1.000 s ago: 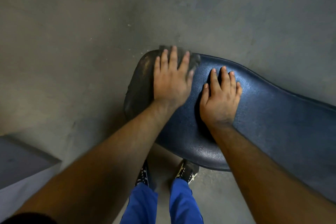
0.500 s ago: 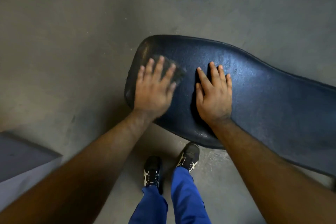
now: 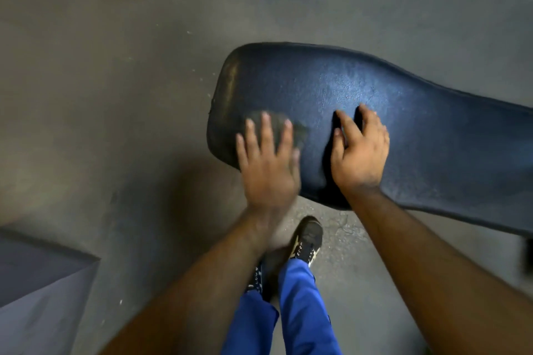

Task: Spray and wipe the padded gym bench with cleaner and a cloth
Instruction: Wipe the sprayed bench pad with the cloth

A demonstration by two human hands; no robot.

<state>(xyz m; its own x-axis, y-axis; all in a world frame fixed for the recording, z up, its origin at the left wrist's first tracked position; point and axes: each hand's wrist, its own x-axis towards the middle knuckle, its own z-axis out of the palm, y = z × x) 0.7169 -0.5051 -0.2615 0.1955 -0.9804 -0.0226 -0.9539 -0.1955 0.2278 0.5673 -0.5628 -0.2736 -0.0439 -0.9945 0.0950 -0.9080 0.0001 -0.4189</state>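
Wiping the bench (image 3: 418, 112).
I see the left hand (image 3: 266, 164), fingers straight, pressing a blurred cloth (image 3: 291, 128); right hand (image 3: 360, 153) rests flat, fingers apparently bent.

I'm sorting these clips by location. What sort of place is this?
Probably a gym or workout room: a dark blue padded bench stands on a bare grey floor, and the left hand presses a cloth on the pad. No other equipment is clearly identifiable.
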